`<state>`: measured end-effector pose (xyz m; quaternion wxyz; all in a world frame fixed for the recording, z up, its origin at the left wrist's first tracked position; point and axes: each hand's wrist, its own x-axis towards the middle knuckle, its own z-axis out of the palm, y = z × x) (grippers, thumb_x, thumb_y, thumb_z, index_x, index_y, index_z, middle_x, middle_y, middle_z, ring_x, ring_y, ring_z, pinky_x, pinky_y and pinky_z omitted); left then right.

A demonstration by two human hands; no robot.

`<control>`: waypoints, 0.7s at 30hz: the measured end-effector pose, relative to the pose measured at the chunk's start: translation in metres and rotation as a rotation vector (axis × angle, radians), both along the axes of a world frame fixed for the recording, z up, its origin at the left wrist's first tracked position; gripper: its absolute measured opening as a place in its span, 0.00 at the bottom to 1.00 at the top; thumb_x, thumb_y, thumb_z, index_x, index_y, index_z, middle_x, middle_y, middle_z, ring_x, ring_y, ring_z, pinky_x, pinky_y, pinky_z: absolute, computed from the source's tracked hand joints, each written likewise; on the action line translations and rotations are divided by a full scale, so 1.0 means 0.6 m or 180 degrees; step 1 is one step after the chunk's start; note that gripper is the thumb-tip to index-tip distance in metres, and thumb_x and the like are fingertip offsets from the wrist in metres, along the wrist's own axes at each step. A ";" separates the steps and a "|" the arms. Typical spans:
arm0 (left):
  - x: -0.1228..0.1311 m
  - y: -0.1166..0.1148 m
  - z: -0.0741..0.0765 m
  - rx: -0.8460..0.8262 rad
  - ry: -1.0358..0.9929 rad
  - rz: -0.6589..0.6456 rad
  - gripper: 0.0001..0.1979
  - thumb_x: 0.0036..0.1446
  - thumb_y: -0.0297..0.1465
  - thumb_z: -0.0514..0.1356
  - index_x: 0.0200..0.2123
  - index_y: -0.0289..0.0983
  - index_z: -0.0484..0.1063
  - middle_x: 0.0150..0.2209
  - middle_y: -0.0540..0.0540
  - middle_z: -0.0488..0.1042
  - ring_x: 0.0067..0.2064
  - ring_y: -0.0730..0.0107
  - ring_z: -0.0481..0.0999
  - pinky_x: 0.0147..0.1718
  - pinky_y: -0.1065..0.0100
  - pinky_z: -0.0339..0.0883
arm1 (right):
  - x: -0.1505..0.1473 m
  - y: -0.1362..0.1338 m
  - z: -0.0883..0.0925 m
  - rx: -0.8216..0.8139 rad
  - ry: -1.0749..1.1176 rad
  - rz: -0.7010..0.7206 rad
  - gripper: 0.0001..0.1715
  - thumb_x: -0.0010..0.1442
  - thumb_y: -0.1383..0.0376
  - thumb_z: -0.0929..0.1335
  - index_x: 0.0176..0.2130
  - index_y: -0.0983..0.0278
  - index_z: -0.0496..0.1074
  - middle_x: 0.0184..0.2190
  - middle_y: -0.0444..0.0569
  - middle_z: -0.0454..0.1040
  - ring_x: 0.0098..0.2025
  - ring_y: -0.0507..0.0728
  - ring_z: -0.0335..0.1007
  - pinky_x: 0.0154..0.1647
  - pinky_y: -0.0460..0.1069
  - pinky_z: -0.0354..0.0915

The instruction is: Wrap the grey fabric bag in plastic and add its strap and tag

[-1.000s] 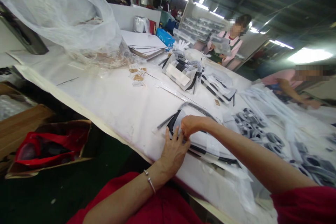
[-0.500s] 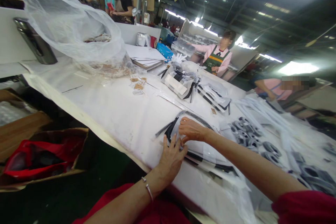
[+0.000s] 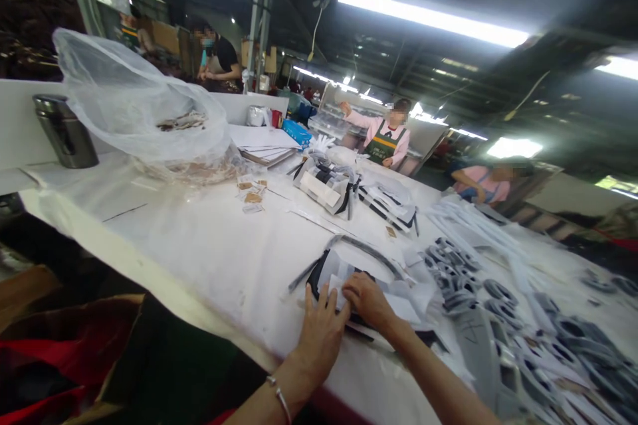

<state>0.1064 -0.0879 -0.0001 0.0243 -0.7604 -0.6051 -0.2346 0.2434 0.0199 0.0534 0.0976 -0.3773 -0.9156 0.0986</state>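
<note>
A flat bag-like piece (image 3: 343, 259), black and grey with a curved grey strap and white paper on it, lies on the table in front of me. My left hand (image 3: 321, 329) rests on its near left side with the fingers spread. Close beside it, my right hand (image 3: 369, 299) is closed, thumb and fingers pinched at a thin white sheet (image 3: 336, 284) over the piece. My fingers partly hide the sheet and the piece's near edge.
Two similar wrapped pieces (image 3: 323, 186) lie farther back. Grey ring-shaped parts (image 3: 453, 269) are heaped on the right. A clear plastic bag (image 3: 144, 99), a dark flask (image 3: 64, 133) and small brown tags (image 3: 253, 198) are at left. A co-worker in an apron (image 3: 383, 139) stands across the table.
My view has tilted up, so the scene sits lower. My right hand has come down from above the piece to the white sheet, nearer my left hand. The co-worker's arm is raised higher.
</note>
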 end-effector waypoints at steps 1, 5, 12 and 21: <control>-0.001 0.002 -0.002 0.0001 0.0006 -0.0019 0.20 0.66 0.30 0.51 0.60 0.43 0.65 0.59 0.36 0.70 0.63 0.42 0.64 0.57 0.28 0.56 | -0.002 -0.003 -0.005 -0.0030 0.0019 -0.0014 0.09 0.61 0.69 0.66 0.31 0.62 0.76 0.34 0.49 0.77 0.42 0.60 0.71 0.46 0.52 0.65; -0.009 0.008 0.005 -0.0089 0.0054 -0.0127 0.19 0.66 0.32 0.53 0.59 0.43 0.66 0.58 0.36 0.71 0.62 0.45 0.67 0.60 0.30 0.52 | 0.005 0.006 0.010 -0.0187 0.0087 0.0006 0.09 0.59 0.68 0.67 0.36 0.59 0.79 0.36 0.47 0.79 0.42 0.59 0.74 0.47 0.52 0.68; -0.037 0.034 0.047 -0.0813 0.0106 -0.0525 0.43 0.55 0.46 0.65 0.67 0.35 0.53 0.54 0.34 0.74 0.55 0.49 0.73 0.65 0.41 0.50 | 0.131 0.007 0.049 -0.0205 -0.0301 0.0280 0.29 0.64 0.51 0.66 0.62 0.53 0.67 0.61 0.53 0.69 0.64 0.68 0.61 0.68 0.67 0.51; -0.087 0.112 0.055 0.0070 0.1021 -0.1461 0.32 0.56 0.44 0.65 0.58 0.35 0.62 0.47 0.37 0.75 0.49 0.53 0.75 0.55 0.51 0.65 | 0.209 0.014 0.044 0.1228 -0.0540 0.1569 0.37 0.71 0.60 0.62 0.71 0.56 0.42 0.65 0.49 0.62 0.63 0.56 0.63 0.66 0.50 0.58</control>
